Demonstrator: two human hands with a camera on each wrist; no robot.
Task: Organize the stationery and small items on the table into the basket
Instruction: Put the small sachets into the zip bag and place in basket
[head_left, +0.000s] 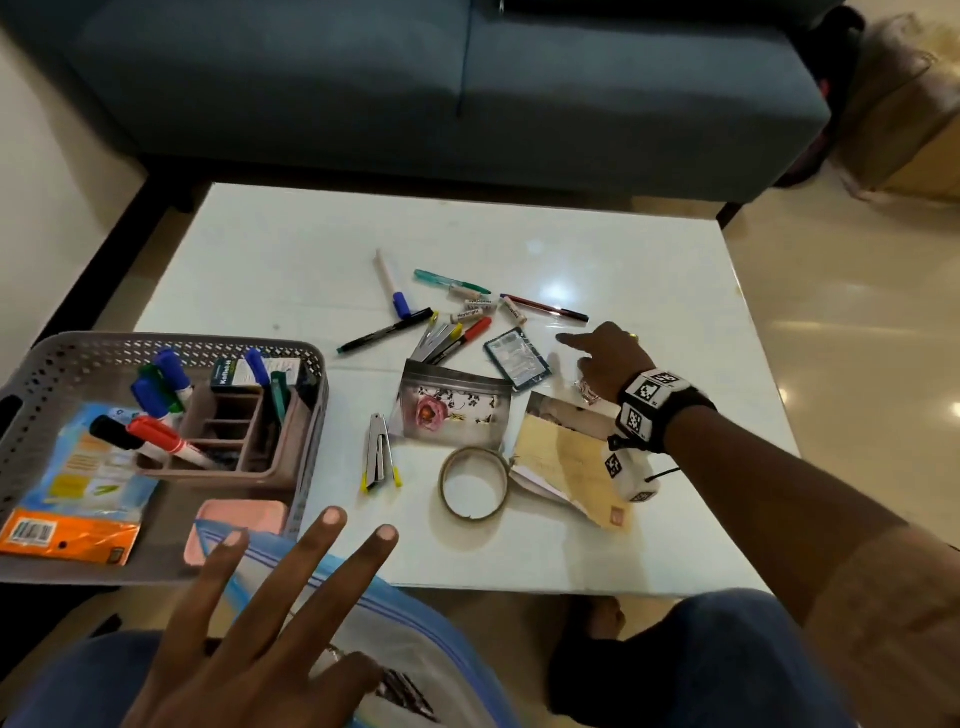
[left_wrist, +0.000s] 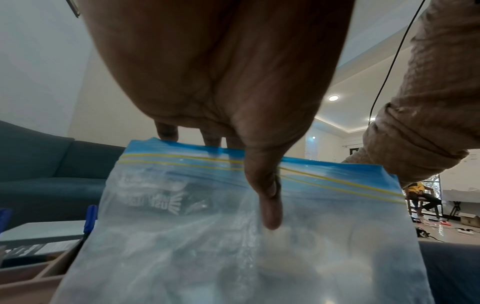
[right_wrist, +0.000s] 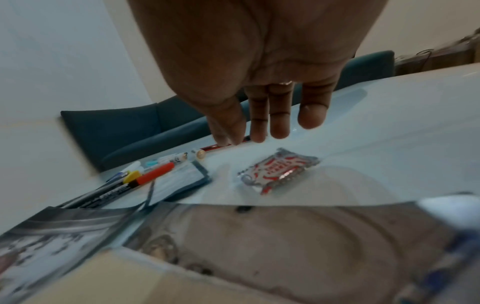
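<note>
The grey perforated basket (head_left: 52, 364) stands on the white table's (head_left: 270, 244) left front corner. It holds markers, a brown organiser (head_left: 228, 431), a small box and an orange packet. My left hand (head_left: 280, 597) hovers low beside the basket with fingers spread. Its thumb (left_wrist: 267, 195) and fingers pinch a clear zip bag (left_wrist: 207, 246) with a blue top. My right hand (head_left: 608, 358) is open with straight fingers (right_wrist: 259, 123), above a small red-and-silver packet (right_wrist: 278, 172), near a red pen (head_left: 545, 306).
Pens, markers and small labelled tubes lie scattered mid-table. Nearer are a dark blue sachet (head_left: 517, 358), a floral pouch (head_left: 452, 410), a stapler (head_left: 376, 457), a tape roll (head_left: 447, 483) and a yellowed envelope (head_left: 561, 457). A blue sofa (head_left: 415, 104) stands behind the table.
</note>
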